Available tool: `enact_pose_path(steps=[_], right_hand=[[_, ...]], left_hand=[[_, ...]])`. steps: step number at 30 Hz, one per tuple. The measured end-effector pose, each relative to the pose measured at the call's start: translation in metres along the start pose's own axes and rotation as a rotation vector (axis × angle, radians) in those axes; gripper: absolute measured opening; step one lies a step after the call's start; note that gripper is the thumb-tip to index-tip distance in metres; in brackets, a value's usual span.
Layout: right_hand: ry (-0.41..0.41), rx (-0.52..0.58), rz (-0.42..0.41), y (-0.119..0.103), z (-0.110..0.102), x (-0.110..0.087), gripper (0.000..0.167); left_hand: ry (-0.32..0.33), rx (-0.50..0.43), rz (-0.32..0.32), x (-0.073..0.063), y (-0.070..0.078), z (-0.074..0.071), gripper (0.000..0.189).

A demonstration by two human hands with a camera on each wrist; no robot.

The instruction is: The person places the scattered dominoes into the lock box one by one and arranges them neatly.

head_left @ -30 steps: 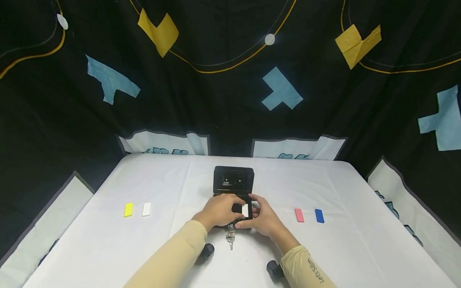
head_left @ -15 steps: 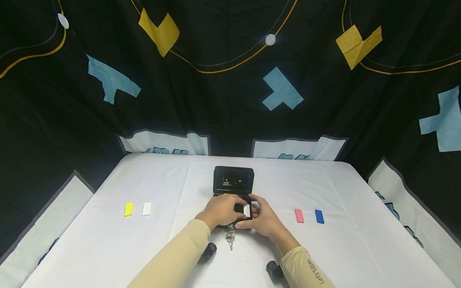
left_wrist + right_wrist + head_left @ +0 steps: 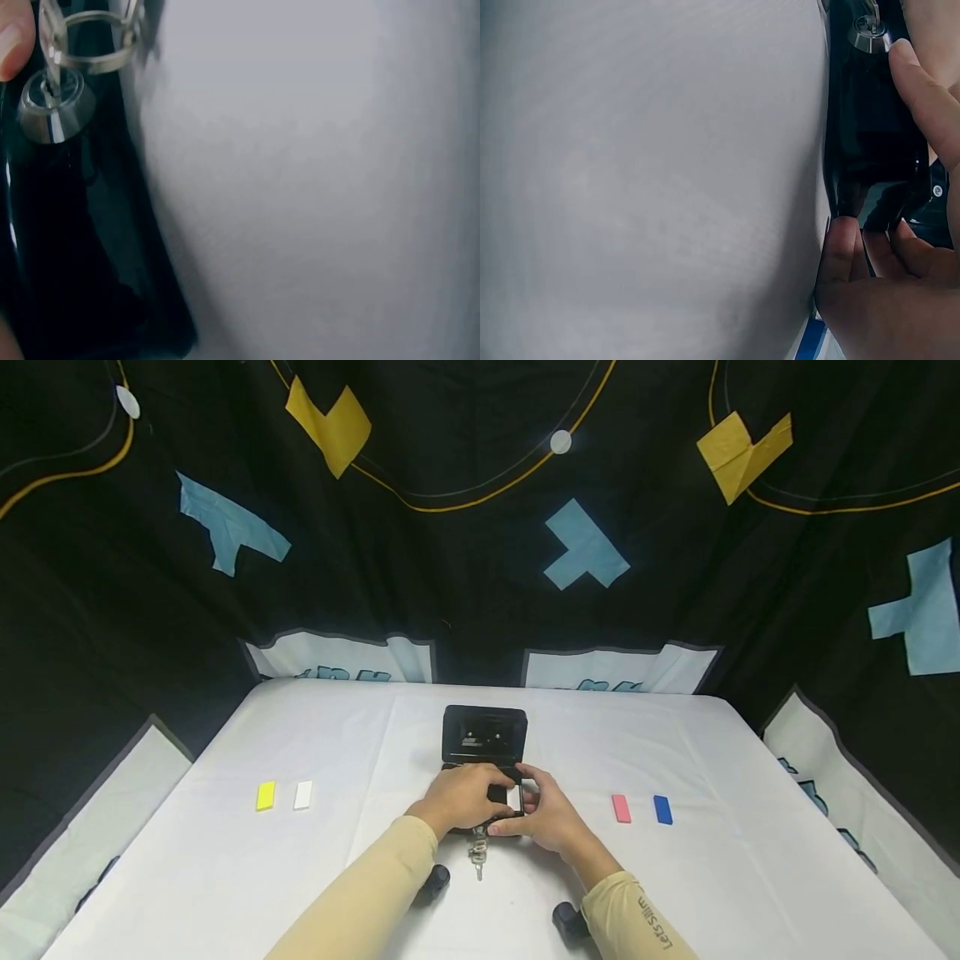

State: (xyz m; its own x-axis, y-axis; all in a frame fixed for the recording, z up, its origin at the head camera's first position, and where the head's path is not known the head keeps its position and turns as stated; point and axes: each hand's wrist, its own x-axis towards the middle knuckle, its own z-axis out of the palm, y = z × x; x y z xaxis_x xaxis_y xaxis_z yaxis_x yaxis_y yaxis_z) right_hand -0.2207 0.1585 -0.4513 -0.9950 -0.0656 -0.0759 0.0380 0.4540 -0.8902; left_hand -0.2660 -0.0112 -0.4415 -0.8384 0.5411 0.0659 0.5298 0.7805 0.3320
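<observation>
At the centre of the tabletop (image 3: 210, 877), the right hand (image 3: 551, 817) grips the right end of the open black box (image 3: 877, 112), fingers curled; the left hand (image 3: 461, 795) appears to pinch the white block (image 3: 513, 797) inside; firm bracing and level handling are advised.

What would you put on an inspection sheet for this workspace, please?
Surface: white cloth, faintly creased.
Job's things: black box, open; keys hang from its front lock; inner white block inside.
Clutter: yellow block and outer white block to the left; pink block and blue block to the right.
Hands: left hand pinches the inner white block; right hand grips the box's right side.
Cables: nothing seen.
Surroundings: patterned black curtain behind.
</observation>
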Motion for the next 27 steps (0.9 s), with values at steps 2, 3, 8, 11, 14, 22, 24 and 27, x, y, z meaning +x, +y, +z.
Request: enact_pose_path(steps=[2,3,8,11,14,22,24,27], right_hand=[[-0.002,-0.004,-0.004,0.000,0.001,0.000,0.109],[-0.002,-0.004,-0.003,0.000,0.001,0.000,0.109],[-0.010,-0.001,0.004,0.000,0.001,0.000,0.109],[-0.016,-0.004,-0.005,0.000,0.000,0.000,0.109],[-0.020,0.001,-0.009,-0.001,0.000,0.001,0.110],[-0.017,-0.014,-0.007,-0.001,0.000,0.002,0.111],[-0.014,-0.015,0.008,-0.001,0.000,0.001,0.112],[-0.008,-0.027,0.020,0.000,-0.001,0.001,0.113]], left_hand=[[-0.003,-0.001,0.000,-0.001,0.000,0.000,0.042],[-0.006,-0.002,0.001,-0.001,0.000,-0.001,0.043],[-0.003,-0.037,0.007,-0.004,-0.001,-0.004,0.047],[0.024,-0.093,0.015,-0.006,-0.002,-0.007,0.046],[0.053,-0.154,0.033,-0.009,-0.005,-0.008,0.043],[0.086,-0.278,0.113,-0.024,-0.021,-0.011,0.039],[0.089,-0.302,0.124,-0.029,-0.026,-0.014,0.040],[0.086,-0.344,0.127,-0.038,-0.033,-0.023,0.045]])
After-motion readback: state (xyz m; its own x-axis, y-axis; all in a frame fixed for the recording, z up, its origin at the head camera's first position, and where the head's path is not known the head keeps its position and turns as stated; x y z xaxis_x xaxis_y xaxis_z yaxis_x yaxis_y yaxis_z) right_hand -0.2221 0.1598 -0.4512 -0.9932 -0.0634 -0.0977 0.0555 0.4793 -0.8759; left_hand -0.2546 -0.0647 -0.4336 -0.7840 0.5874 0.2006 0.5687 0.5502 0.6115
